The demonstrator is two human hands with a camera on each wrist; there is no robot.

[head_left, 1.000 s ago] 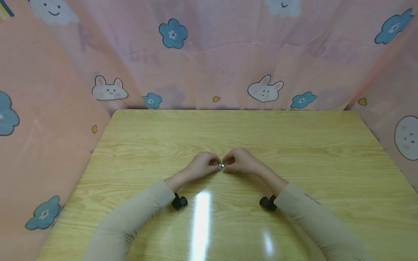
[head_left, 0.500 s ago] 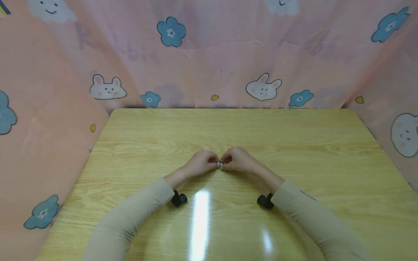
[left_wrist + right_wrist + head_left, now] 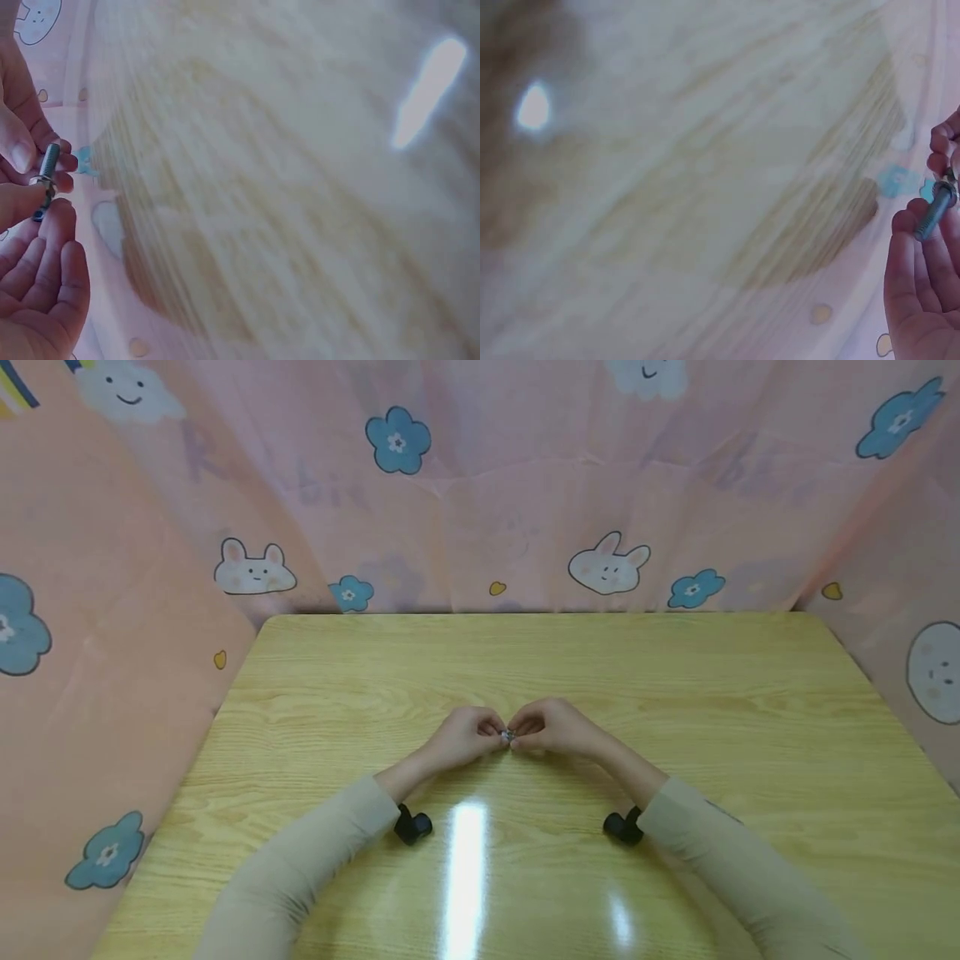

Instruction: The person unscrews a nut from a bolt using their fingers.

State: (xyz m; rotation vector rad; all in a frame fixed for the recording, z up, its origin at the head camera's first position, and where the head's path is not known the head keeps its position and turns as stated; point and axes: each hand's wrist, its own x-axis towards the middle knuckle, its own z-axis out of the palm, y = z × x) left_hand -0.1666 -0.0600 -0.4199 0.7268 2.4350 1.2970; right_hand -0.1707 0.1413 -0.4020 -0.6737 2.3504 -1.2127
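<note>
A small metal bolt with a threaded shank is held between the two hands above the middle of the table. A shiny ring-like piece, a nut or washer, sits around it. The left hand pinches the bolt's other end between thumb and fingers. From the opposite side the right hand has its curled fingers at the threaded shank. In the right wrist view the bolt points down-left, its shank lying against the right fingertips. Fingers partly hide the ring and the bolt's far end.
The wooden table has a bright light reflection in front of the hands. A pink patterned curtain encloses its back and sides. Small black cameras sit at both wrists.
Both hands stay together around the bolt. The right hand's fingers have shifted slightly on it, and its wrist has moved a little to the right. The head view has shifted slightly.
</note>
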